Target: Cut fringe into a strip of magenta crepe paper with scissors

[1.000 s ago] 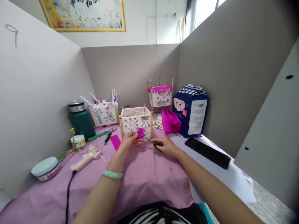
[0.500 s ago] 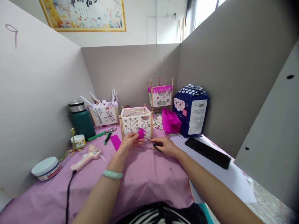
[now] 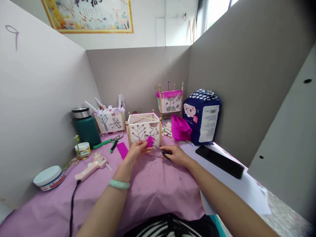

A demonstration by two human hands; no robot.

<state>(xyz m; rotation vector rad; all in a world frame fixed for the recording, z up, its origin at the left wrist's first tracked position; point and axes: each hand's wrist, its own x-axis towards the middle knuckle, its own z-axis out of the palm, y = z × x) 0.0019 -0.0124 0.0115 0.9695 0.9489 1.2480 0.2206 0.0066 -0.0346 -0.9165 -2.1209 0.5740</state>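
Change over the last second: slight. The paper (image 3: 150, 141), a small magenta scrap, has shifted a touch rightward toward the blades, and both hands have kept their posts just in front of the lantern (image 3: 142, 128).

Left hand (image 3: 137, 152): thumb and fingertips pinch the paper and hold it up off the desk (image 3: 153, 187), close to the lantern's front face.

Right hand (image 3: 176, 154): curled around the handles of the scissors (image 3: 163, 150), front-right of the lantern, with the blade tips meeting the paper's edge (whether the blades are parted is too small to tell).

Reading: the snipping looks mid-course and goes in small bites, with the paper fed to the blades rather than the blades moved.

Also noted: a magenta strip (image 3: 121, 150) lies flat, front-left of the lantern.
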